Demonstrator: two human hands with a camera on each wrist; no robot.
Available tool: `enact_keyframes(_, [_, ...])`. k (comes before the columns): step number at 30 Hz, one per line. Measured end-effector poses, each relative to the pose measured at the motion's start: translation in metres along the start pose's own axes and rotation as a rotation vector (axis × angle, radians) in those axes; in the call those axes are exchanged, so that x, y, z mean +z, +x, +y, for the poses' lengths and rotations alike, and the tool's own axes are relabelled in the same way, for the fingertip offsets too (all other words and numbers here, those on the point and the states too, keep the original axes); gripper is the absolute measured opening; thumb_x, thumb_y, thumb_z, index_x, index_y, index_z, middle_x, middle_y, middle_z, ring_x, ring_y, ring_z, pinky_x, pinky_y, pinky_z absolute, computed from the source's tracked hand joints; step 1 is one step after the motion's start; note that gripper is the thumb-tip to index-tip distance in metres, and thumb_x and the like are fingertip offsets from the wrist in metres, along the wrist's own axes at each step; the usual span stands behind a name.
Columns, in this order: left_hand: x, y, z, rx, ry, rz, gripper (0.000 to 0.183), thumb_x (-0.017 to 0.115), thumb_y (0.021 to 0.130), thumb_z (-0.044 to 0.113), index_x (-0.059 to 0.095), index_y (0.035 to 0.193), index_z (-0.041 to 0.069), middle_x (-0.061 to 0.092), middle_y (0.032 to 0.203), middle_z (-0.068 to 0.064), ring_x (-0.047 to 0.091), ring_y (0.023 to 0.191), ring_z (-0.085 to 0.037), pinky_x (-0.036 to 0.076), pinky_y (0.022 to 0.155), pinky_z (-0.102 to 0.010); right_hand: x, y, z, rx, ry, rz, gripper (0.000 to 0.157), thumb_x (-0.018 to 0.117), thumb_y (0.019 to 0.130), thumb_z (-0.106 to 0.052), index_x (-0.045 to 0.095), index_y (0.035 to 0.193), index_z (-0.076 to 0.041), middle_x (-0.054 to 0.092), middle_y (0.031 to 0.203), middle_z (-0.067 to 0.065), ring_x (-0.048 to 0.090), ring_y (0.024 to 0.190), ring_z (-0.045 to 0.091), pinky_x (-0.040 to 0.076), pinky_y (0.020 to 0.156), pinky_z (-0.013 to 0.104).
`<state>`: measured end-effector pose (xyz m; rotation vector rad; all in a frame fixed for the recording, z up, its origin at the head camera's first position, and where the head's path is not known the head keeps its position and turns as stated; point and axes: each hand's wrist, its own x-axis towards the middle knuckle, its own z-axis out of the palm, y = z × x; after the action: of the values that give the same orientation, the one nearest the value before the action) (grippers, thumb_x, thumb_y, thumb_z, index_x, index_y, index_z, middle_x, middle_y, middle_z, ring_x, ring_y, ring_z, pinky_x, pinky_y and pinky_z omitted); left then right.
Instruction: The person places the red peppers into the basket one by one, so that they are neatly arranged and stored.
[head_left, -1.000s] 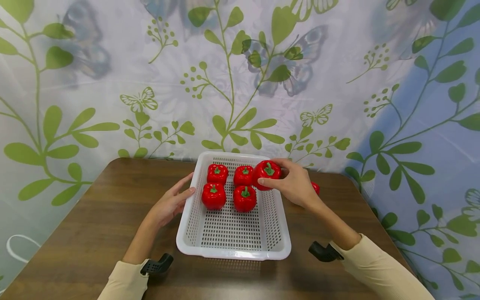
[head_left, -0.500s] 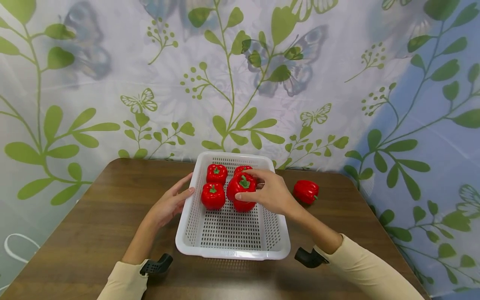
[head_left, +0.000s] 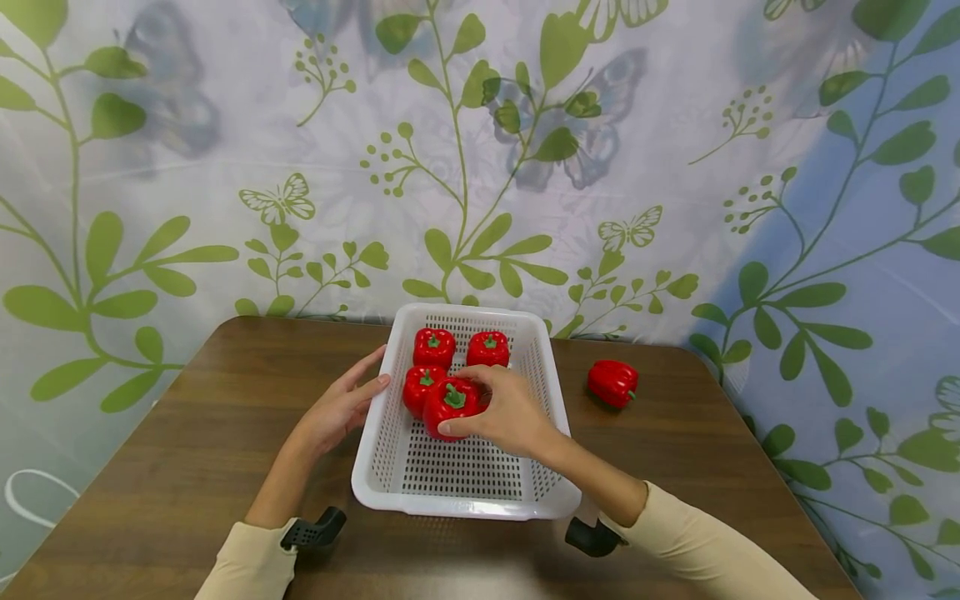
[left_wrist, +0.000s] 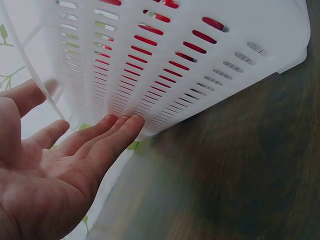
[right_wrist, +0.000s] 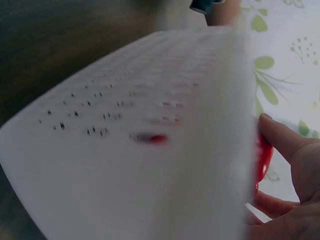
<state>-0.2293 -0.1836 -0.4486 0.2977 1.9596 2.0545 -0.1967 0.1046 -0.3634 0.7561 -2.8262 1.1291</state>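
Note:
My right hand point(head_left: 506, 410) grips a red bell pepper point(head_left: 452, 408) with a green stem, thumb at its front and fingers behind. It is over the white perforated basket point(head_left: 465, 503), overlapping the front-left bell pepper point(head_left: 420, 388). Two more red bell peppers, one at back left point(head_left: 434, 348) and one at back right point(head_left: 488, 348), sit in the basket. The hand covers the spot where another pepper lay. In the right wrist view the basket wall hides most of the held pepper point(right_wrist: 263, 157). My left hand point(head_left: 341, 410) touches the basket's left side, its fingers point(left_wrist: 112, 142) straight along the slotted wall.
A lone red bell pepper point(head_left: 613, 383) lies on its side on the brown wooden table point(head_left: 660, 467), right of the basket. Behind the table hangs a leaf-and-butterfly patterned cloth point(head_left: 337, 158). The basket's walls stand on all sides of the peppers.
My right hand has carried its bell pepper from the basket's right rim leftward and toward me, beside the front-left pepper. The pepper on the table has come into full view. My left hand stays put.

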Motion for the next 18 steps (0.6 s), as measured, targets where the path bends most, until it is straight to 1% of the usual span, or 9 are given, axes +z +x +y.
enact_keyframes(6, [0.0, 0.002, 0.001, -0.004, 0.007, 0.004, 0.064, 0.052, 0.106, 0.03, 0.021, 0.162, 0.031, 0.043, 0.154, -0.024, 0.057, 0.13, -0.046, 0.057, 0.094, -0.055, 0.014, -0.001, 0.002, -0.004, -0.032, -0.055, 0.072, 0.089, 0.074, -0.043, 0.063, 0.136, -0.017, 0.067, 0.13, -0.002, 0.063, 0.111, 0.017, 0.061, 0.087, 0.037])
enact_keyframes(10, [0.0, 0.003, 0.002, -0.006, 0.009, 0.006, 0.064, 0.052, 0.106, 0.03, 0.021, 0.162, 0.031, 0.042, 0.154, -0.024, 0.057, 0.13, -0.046, 0.057, 0.094, -0.055, 0.022, 0.001, 0.005, -0.002, -0.061, -0.08, 0.074, 0.088, 0.073, -0.046, 0.064, 0.137, -0.018, 0.069, 0.128, -0.002, 0.065, 0.11, 0.017, 0.061, 0.084, 0.034])
enact_keyframes(14, [0.0, 0.005, 0.002, -0.009, 0.009, 0.003, 0.064, 0.052, 0.106, 0.031, 0.021, 0.162, 0.031, 0.042, 0.154, -0.024, 0.057, 0.13, -0.046, 0.057, 0.093, -0.055, 0.029, 0.001, 0.009, 0.003, -0.054, -0.1, 0.075, 0.088, 0.073, -0.047, 0.065, 0.137, -0.017, 0.071, 0.127, -0.002, 0.066, 0.109, 0.017, 0.061, 0.084, 0.032])
enact_keyframes(18, [-0.001, 0.006, 0.002, -0.011, 0.017, 0.002, 0.064, 0.052, 0.106, 0.031, 0.021, 0.162, 0.031, 0.043, 0.154, -0.023, 0.057, 0.131, -0.046, 0.057, 0.093, -0.055, 0.034, 0.0, 0.012, -0.006, -0.032, -0.116, 0.075, 0.089, 0.073, -0.047, 0.065, 0.137, -0.016, 0.07, 0.129, -0.002, 0.067, 0.112, 0.017, 0.061, 0.086, 0.033])
